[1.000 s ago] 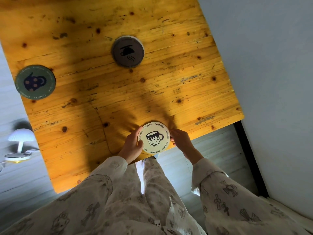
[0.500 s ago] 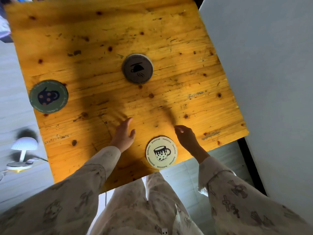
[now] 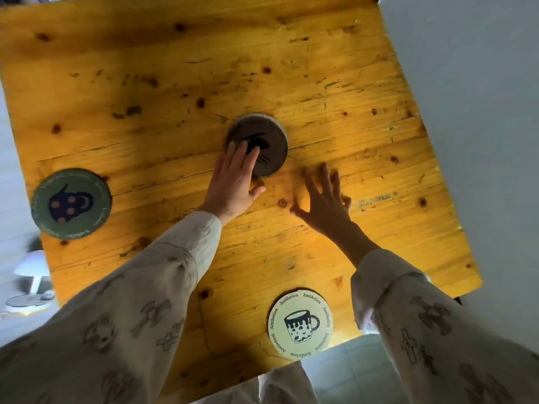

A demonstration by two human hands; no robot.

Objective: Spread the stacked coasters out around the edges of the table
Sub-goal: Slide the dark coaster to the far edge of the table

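A stack of round coasters (image 3: 269,138) with a grey-brown top sits in the middle of the yellow wooden table (image 3: 175,83). My left hand (image 3: 236,182) lies with its fingertips on the stack's near-left part, fingers spread. My right hand (image 3: 323,196) hovers open just right of the stack, apart from it. A cream coaster (image 3: 300,325) with a mug drawing lies at the near edge. A dark green coaster (image 3: 71,204) lies at the left edge.
A grey wall (image 3: 472,112) runs along the table's right side. A white mushroom-shaped lamp (image 3: 30,275) stands on the floor at lower left. My patterned sleeves cover the near part of the table.
Both hands let go of the cream coaster at the near edge and moved forward to the middle stack. The left hand's fingers now rest on the stack.
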